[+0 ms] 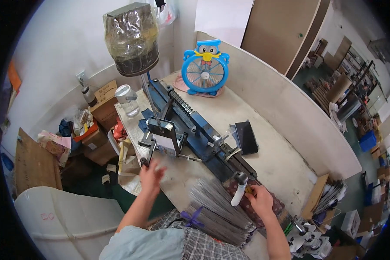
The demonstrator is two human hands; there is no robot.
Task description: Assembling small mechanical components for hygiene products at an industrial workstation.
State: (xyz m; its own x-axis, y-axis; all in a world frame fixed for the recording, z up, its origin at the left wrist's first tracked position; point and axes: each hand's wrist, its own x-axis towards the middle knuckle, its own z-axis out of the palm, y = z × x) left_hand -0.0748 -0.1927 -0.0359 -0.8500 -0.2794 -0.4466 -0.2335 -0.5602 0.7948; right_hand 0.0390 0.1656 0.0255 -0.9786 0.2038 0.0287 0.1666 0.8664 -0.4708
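Note:
My left hand (151, 177) is slightly blurred, its fingers apart, just beside the dark knob (144, 161) of a crank lever on the blue bench machine (199, 125). Nothing shows in that hand. At the machine's near end, my right hand (261, 200) is closed, with fingertips against a small yellowish piece that I cannot make out. Close to those fingertips stands a white-wrapped handle (238, 196) with a dark round head. Between my arms lie bundles of thin grey metal wires (216, 197), one tied with a purple ribbon (193, 216).
A black phone (247, 138) and a blue cartoon fan (205, 73) rest on the table. A plastic-wrapped weight (132, 43) rises above the machine. A clear jar (128, 100) stands at the table's left edge. Cardboard boxes (104, 104) sit left; a microscope-like device (310, 240) is lower right.

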